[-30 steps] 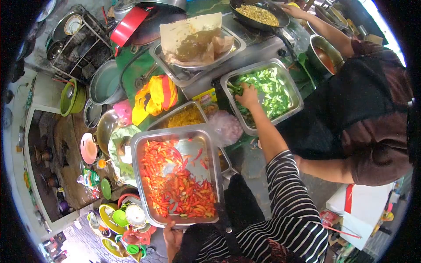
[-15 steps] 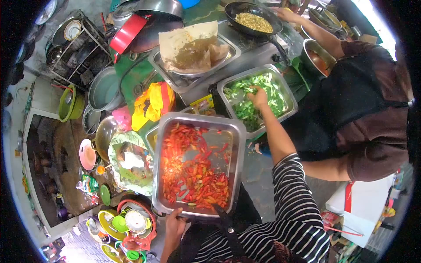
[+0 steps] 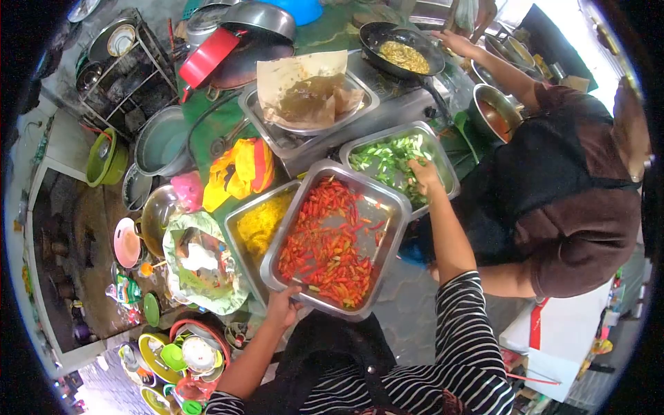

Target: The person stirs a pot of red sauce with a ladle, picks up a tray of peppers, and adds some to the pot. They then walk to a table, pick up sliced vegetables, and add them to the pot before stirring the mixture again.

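Observation:
My left hand point(image 3: 282, 307) is closed on the near rim of a metal tray point(image 3: 395, 256) of red and orange chillies point(image 3: 325, 242), tilted over other trays. Under its left side shows a tray of yellow shredded food point(image 3: 263, 221). My right hand point(image 3: 425, 176) reaches into a second metal tray point(image 3: 453, 181) of chopped green vegetables point(image 3: 384, 159). Its fingers are curled down among the green pieces, and the fingertips are partly hidden.
At right stands a person in a dark apron point(image 3: 560, 180), one hand point(image 3: 456, 43) beside a black wok point(image 3: 404, 55). A paper-lined tray point(image 3: 304, 83), a yellow bag point(image 3: 238, 173) and a pot point(image 3: 164, 138) lie beyond. Basins of dishes point(image 3: 200, 353) stand lower left.
The chilli tray has shifted right and rotated, uncovering more of the yellow food tray. My left hand moved with it. My right hand stays in the greens, slightly lower and farther right.

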A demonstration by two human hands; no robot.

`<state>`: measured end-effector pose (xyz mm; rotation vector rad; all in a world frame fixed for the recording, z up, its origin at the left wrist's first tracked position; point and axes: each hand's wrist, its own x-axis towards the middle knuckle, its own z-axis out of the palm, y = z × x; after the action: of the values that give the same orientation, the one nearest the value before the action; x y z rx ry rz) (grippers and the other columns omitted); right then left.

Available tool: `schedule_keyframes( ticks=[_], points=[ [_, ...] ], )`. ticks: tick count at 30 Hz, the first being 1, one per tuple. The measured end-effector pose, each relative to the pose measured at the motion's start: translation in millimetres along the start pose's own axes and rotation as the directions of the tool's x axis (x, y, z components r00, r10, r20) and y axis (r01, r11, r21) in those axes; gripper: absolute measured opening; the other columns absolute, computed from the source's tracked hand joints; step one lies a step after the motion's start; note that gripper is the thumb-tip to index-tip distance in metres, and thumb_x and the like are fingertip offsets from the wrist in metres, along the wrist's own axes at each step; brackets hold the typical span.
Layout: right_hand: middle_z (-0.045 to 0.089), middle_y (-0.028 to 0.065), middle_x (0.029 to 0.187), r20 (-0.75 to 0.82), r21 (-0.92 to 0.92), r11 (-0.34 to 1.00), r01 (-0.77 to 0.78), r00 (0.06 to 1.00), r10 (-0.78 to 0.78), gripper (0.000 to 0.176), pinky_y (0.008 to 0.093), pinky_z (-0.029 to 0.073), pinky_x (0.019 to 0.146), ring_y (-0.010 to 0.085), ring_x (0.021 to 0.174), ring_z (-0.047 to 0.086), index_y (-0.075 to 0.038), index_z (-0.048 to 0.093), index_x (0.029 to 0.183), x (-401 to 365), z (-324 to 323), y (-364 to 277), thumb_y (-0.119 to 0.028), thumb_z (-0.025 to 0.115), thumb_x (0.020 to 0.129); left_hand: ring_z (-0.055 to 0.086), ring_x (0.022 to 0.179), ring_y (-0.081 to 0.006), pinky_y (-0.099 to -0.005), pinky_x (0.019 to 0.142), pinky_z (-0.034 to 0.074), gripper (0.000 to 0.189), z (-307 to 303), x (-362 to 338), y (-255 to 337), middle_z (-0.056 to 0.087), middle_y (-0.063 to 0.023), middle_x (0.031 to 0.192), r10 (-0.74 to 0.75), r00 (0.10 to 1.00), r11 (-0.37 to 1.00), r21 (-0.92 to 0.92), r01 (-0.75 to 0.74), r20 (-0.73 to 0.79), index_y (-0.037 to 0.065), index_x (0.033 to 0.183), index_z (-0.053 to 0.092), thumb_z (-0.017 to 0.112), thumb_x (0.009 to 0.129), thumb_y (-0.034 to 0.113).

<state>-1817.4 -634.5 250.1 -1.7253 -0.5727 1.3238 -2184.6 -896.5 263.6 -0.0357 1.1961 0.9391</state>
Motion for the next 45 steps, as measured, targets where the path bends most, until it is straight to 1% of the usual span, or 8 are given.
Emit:
schedule_keyframes(
  ticks=[8, 13, 18, 23, 26, 30, 35, 45],
  points=[
    [0.053, 0.0100, 0.092, -0.024, 0.090, 0.996, 0.026, 0.999, -0.024, 0.043, 0.0289, 0.036, 0.044, 0.0149, 0.075, 0.048, -0.004, 0.037, 0.111, -7, -5, 1, -0.009, 0.059, 0.074, 0.057, 0.077, -0.0224, -0.0333, 0.057, 0.051, 0.032, 8, 28, 8, 0.053, -0.0099, 0.090, -0.054, 0.998, 0.997, 0.049, 0.055, -0.013, 0.002, 0.101, 0.044, 0.054, 0.071, 0.000],
    [0.057, 0.0117, 0.083, -0.167, -0.220, 0.965, 0.143, 0.969, -0.182, 0.045, 0.0282, 0.037, 0.040, 0.0133, 0.067, 0.051, 0.000, 0.045, 0.107, 27, -17, 24, -0.011, 0.064, 0.068, 0.056, 0.079, -0.0212, -0.0315, 0.056, 0.051, 0.030, 2, 43, -2, 0.052, -0.0083, 0.095, -0.082, 0.996, 0.987, 0.140, 0.084, -0.023, 0.004, 0.100, 0.044, 0.055, 0.073, 0.002],
    [0.053, 0.0061, 0.065, -0.240, -0.601, 0.752, 0.270, 0.837, -0.492, 0.035, 0.0266, 0.037, 0.042, 0.0115, 0.055, 0.048, -0.001, 0.051, 0.099, 91, -44, 69, -0.008, 0.062, 0.066, 0.058, 0.076, -0.0202, -0.0320, 0.056, 0.054, 0.026, 10, 39, -25, 0.054, -0.0076, 0.092, -0.015, 0.999, 0.999, 0.030, 0.013, 0.049, 0.004, 0.101, 0.043, 0.051, 0.076, 0.002],
    [0.056, 0.0222, 0.082, 0.052, -0.847, 0.346, 0.404, 0.711, -0.702, 0.044, 0.0362, 0.045, 0.065, 0.0337, 0.070, 0.055, -0.005, 0.052, 0.101, 90, -36, 55, -0.017, 0.067, 0.061, 0.057, 0.082, -0.0232, -0.0346, 0.060, 0.054, 0.030, 15, 43, -39, 0.052, -0.0101, 0.097, -0.040, 0.999, 0.999, -0.031, 0.041, 0.009, 0.001, 0.104, 0.041, 0.051, 0.075, 0.001],
    [0.044, 0.0216, 0.101, -0.084, -0.839, 0.491, 0.235, 0.835, -0.544, 0.050, 0.0393, 0.039, 0.081, 0.0371, 0.094, 0.045, -0.009, 0.050, 0.104, 72, -7, 40, -0.021, 0.070, 0.060, 0.057, 0.079, -0.0226, -0.0355, 0.060, 0.053, 0.030, 28, 34, -31, 0.053, -0.0098, 0.094, 0.003, 1.000, 0.999, -0.040, -0.004, -0.028, 0.001, 0.103, 0.043, 0.052, 0.074, 0.001],
    [0.039, 0.0194, 0.106, 0.009, -0.928, 0.328, 0.177, 0.890, -0.455, 0.058, 0.0430, 0.039, 0.081, 0.0375, 0.098, 0.040, -0.018, 0.044, 0.111, 67, 13, 40, -0.031, 0.069, 0.061, 0.057, 0.075, -0.0199, -0.0318, 0.053, 0.051, 0.029, 26, 24, -32, 0.055, -0.0080, 0.089, -0.002, 0.994, 1.000, -0.014, 0.001, -0.114, 0.003, 0.100, 0.046, 0.055, 0.072, 0.001],
    [0.049, 0.0182, 0.093, 0.187, -0.900, 0.253, 0.354, 0.840, -0.510, 0.054, 0.0376, 0.044, 0.072, 0.0356, 0.081, 0.050, -0.014, 0.050, 0.102, 66, 9, 38, -0.003, 0.071, 0.054, 0.058, 0.070, -0.0189, -0.0288, 0.047, 0.051, 0.027, 37, 5, -34, 0.057, -0.0076, 0.086, 0.009, 0.987, 0.998, -0.059, -0.019, -0.159, 0.004, 0.097, 0.048, 0.057, 0.071, 0.000],
    [0.056, 0.0208, 0.090, 0.126, -0.656, 0.550, 0.517, 0.793, -0.596, 0.038, 0.0299, 0.043, 0.072, 0.0252, 0.080, 0.056, -0.007, 0.057, 0.097, 66, -19, -11, -0.006, 0.066, 0.060, 0.058, 0.072, -0.0183, -0.0304, 0.051, 0.051, 0.029, 65, 13, -43, 0.056, -0.0068, 0.088, 0.005, 0.996, 1.000, -0.014, -0.006, -0.092, 0.004, 0.099, 0.048, 0.057, 0.072, 0.000]
  ],
)
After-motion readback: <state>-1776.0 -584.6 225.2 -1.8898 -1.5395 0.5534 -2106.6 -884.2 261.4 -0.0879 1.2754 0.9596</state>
